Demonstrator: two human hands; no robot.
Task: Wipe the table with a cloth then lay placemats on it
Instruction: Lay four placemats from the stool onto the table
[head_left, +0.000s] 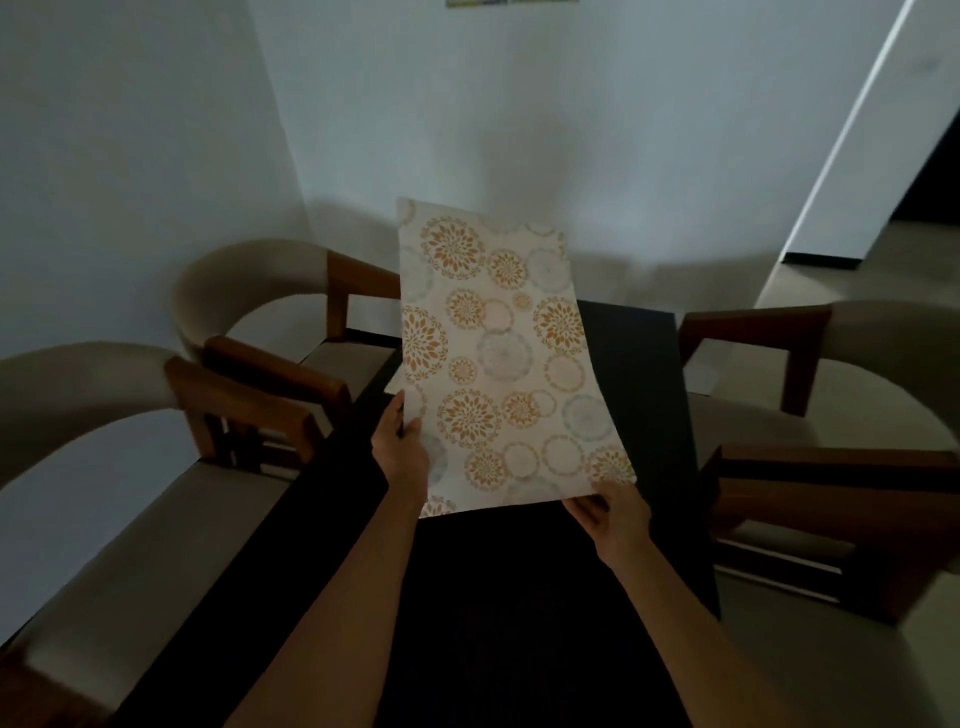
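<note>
Head view here, pretty dim room. Far left there are two chairs with curved beige backs and wooden arms, the near left chair (171, 415) and the far left chair (270, 291), both pushed up along the left side of the dark table (519, 597). Moving in, the left hand (402, 447) pinches the left edge of the placemat (498, 358), thumb on the top face and the other fingers tucked underneath where I can't see them. The placemat is cream with orange and grey flower circles, and it's held up over the middle of the table, near edge low, far end tilted up toward the wall and curving a bit. It's not lying flat on the table. The right hand (613, 514) grips the near right corner, thumb on top and fingers curled below. Further right, another chair (810, 364) sits by the table's right side, and one more wooden chair frame (831, 514) is closer in.
</note>
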